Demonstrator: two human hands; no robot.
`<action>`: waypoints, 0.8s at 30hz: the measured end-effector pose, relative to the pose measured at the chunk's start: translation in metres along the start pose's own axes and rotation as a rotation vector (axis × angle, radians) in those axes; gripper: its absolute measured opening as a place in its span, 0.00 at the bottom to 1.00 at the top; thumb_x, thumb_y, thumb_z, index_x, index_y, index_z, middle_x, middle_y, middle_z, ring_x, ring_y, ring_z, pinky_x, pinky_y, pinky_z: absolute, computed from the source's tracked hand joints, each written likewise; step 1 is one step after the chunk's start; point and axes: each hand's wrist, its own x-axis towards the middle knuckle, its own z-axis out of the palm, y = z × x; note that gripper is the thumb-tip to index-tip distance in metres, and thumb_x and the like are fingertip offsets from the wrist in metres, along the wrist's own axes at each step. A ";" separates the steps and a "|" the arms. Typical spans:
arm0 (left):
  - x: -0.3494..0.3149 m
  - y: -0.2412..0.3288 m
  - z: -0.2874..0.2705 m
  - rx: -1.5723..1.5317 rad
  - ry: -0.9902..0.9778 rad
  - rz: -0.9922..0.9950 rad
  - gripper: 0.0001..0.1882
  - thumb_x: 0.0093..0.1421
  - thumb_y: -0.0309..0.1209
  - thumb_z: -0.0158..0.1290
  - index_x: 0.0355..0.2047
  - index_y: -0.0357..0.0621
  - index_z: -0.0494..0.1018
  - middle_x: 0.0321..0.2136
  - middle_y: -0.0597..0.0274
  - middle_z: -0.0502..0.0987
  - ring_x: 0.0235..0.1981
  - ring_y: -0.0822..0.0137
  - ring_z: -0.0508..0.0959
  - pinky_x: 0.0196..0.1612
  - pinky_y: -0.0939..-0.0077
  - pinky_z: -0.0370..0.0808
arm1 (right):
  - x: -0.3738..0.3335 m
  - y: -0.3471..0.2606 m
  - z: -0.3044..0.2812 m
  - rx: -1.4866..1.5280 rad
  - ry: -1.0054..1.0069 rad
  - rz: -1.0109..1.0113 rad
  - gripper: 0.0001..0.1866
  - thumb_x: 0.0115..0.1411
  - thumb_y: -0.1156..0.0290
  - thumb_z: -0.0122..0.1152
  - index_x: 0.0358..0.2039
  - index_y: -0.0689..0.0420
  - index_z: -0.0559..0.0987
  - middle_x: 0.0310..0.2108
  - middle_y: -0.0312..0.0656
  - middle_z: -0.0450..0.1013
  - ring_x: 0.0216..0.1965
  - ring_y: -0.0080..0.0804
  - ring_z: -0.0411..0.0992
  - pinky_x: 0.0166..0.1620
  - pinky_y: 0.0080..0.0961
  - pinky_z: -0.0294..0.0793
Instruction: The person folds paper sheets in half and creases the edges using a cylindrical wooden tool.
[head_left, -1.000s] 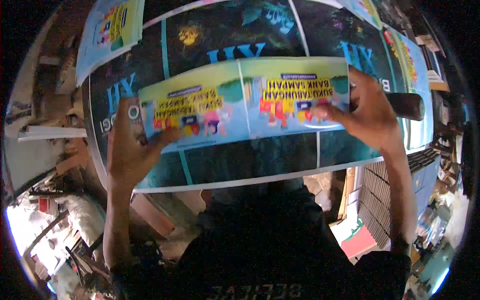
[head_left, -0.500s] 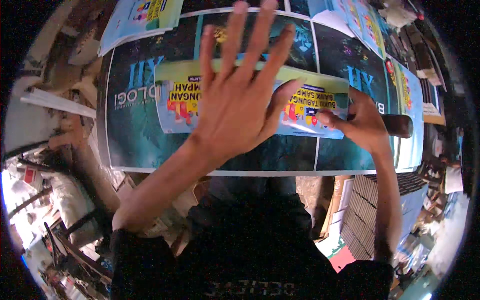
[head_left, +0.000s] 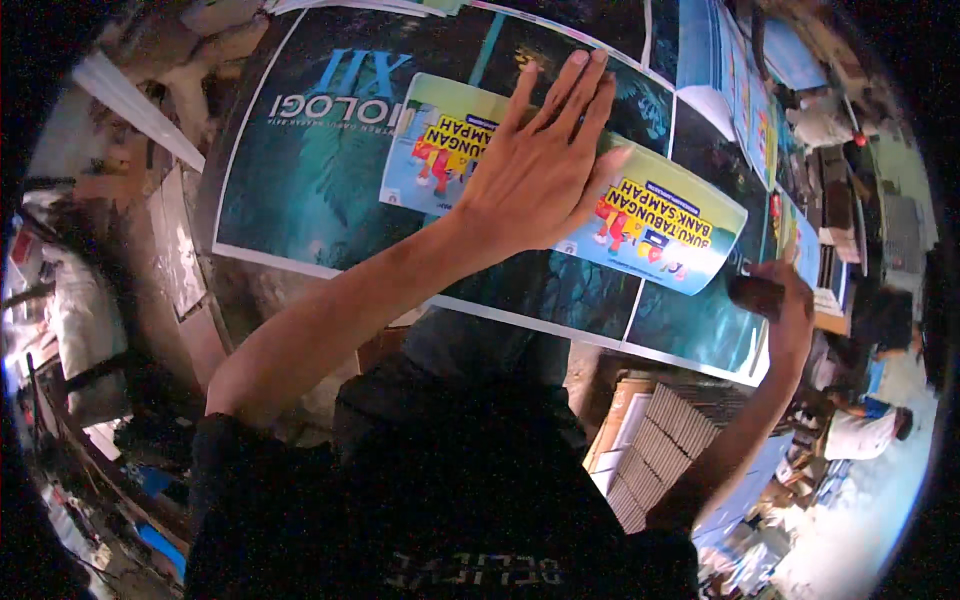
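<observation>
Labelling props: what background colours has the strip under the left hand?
The strip is greenish-yellow farther away, light blue nearer; head view.

Left hand point(head_left: 540, 180) bars the printed strip point(head_left: 665, 225) midway; both ends lie free.

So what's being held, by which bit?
The right hand grips a dark brown rounded block by its right end; the left hand lies flat on a blue-yellow paper strip.

Bright glare flanks the grainy, shadowed shirt point(head_left: 430, 475), and fisheye curvature bends the edges.
</observation>
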 end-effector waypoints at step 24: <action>-0.010 -0.003 0.005 -0.071 0.036 0.061 0.26 0.61 0.35 0.47 0.57 0.30 0.66 0.67 0.42 0.57 0.72 0.52 0.52 0.71 0.48 0.48 | -0.071 -0.168 0.198 0.100 -0.208 -0.302 0.34 0.71 0.54 0.50 0.11 0.64 0.73 0.10 0.41 0.67 0.12 0.25 0.66 0.20 0.24 0.64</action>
